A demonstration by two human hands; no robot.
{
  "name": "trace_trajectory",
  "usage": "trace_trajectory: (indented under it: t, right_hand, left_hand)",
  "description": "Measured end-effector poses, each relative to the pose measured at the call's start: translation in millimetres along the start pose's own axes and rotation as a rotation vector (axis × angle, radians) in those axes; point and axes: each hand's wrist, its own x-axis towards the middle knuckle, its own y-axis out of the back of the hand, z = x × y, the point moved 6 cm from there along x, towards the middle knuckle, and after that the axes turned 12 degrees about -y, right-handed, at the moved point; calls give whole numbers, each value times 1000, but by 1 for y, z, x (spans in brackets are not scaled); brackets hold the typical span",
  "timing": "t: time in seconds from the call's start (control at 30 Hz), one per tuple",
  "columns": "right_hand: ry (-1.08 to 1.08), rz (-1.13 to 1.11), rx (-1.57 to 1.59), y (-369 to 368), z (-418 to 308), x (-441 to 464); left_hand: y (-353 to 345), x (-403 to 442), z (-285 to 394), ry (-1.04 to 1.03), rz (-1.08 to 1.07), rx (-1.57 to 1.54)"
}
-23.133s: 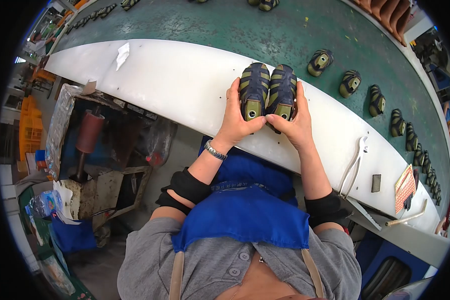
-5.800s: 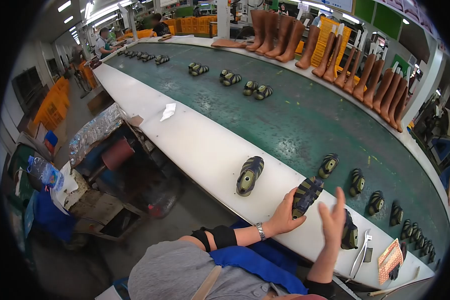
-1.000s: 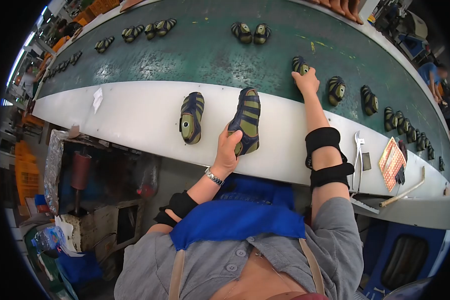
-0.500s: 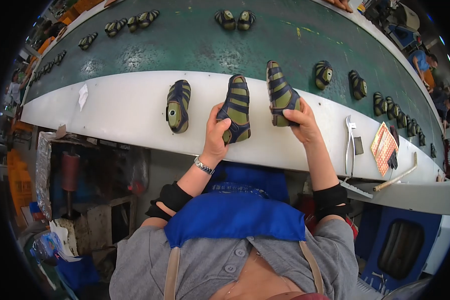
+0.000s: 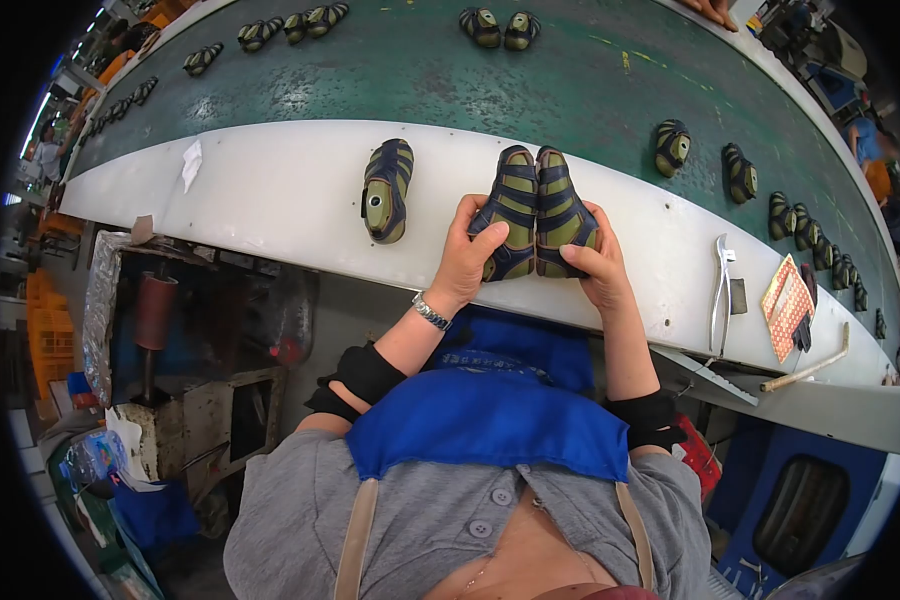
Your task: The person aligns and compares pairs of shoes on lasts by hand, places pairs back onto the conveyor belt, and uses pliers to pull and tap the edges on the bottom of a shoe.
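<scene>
My left hand [image 5: 467,252] grips a navy and olive striped shoe [image 5: 513,205] by its lower end, thumb across the side. A matching shoe [image 5: 562,212] is in my right hand [image 5: 600,262], its thumb pressed on the front. The two shoes are side by side, touching along their inner edges, toes pointing away from me. To the left, a third shoe of the same pattern [image 5: 387,190] lies on the white worktop [image 5: 280,200], a round white spot on its olive part.
Pliers [image 5: 720,295], a patterned orange card [image 5: 782,305] and a stick [image 5: 805,362] lie on the worktop at right. A white scrap [image 5: 191,165] is at left. Several more shoes sit along the green conveyor surface [image 5: 400,85]. Another person's hand [image 5: 712,10] rests at the far edge.
Both hands have come together, so the two held shoes, apart before, now touch side by side. The whole view has shifted slightly.
</scene>
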Motion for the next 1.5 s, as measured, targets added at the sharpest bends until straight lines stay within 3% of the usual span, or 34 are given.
trace_trajectory:
  t: [0.13, 0.27, 0.37, 0.63, 0.87, 1.03, 1.17, 1.5]
  right_hand:
    - [-28, -41, 8, -1, 2, -1]
    - [-32, -56, 15, -1, -1, -2]
    - [26, -27, 11, 0, -4, -6]
    - [121, 18, -110, -1, -6, -11]
    - [266, 136, -271, -15, -9, -19]
    - [429, 416, -629, -32, -17, -35]
    - [557, 413, -759, -32, -10, -35]
    - [447, 212, -404, -34, -12, -33]
  left_hand:
    - [3, -2, -1, 9, -22, 48]
    - [-12, -3, 14, -135, -96, 83]
    - [-19, -7, 26, -332, -159, 293]
    - [-33, -19, 36, -623, -209, 837]
    - [-27, -20, 24, -532, -150, 687]
    - [-27, -19, 23, -485, -81, 606]
    - [-29, -18, 27, -487, -105, 621]
    - [-27, -19, 23, -480, -146, 613]
